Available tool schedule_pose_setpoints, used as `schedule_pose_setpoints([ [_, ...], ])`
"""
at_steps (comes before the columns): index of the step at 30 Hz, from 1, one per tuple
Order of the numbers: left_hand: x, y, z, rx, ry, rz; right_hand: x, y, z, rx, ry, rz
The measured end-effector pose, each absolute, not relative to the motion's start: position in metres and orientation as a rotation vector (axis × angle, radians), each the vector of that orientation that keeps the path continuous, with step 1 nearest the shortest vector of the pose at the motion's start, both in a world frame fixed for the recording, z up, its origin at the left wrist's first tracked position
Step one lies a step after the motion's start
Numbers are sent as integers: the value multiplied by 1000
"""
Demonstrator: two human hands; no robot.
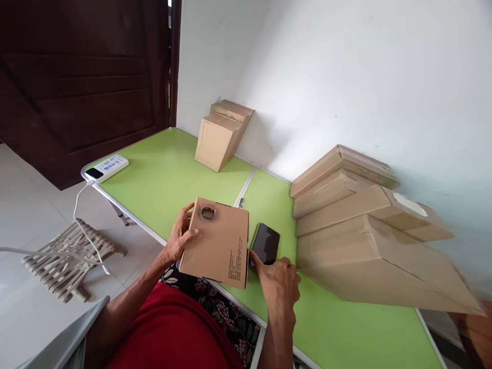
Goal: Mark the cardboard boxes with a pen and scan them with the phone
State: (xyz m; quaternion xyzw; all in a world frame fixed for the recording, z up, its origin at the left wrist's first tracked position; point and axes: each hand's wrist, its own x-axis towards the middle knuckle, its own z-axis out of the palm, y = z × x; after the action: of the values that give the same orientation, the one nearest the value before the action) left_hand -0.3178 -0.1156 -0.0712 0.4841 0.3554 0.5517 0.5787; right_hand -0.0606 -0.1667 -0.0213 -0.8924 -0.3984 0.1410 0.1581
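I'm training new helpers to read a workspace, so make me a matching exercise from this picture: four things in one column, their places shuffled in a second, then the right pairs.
Things
1. Small box with a dark ring
2. Black phone
3. White device
4. Woven stool

Places
A. At a corner of the green table
B. On the floor
C. In the grip of the left hand
D. On the table, beside the right hand

Right pairs: 1-C, 2-D, 3-A, 4-B
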Motion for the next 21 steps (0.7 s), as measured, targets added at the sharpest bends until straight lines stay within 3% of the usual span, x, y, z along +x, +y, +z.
schedule_pose_setpoints([
  [6,-319,-114,-73,1141,850,1285,-47,-159,-36,-2443,-991,607],
  [13,-318,-115,-73,1132,872,1292,-35,-181,-52,-1930,-758,1001],
  [21,-316,-116,-70,1140,853,1304,-60,-212,-1,-1148,-357,1303],
])
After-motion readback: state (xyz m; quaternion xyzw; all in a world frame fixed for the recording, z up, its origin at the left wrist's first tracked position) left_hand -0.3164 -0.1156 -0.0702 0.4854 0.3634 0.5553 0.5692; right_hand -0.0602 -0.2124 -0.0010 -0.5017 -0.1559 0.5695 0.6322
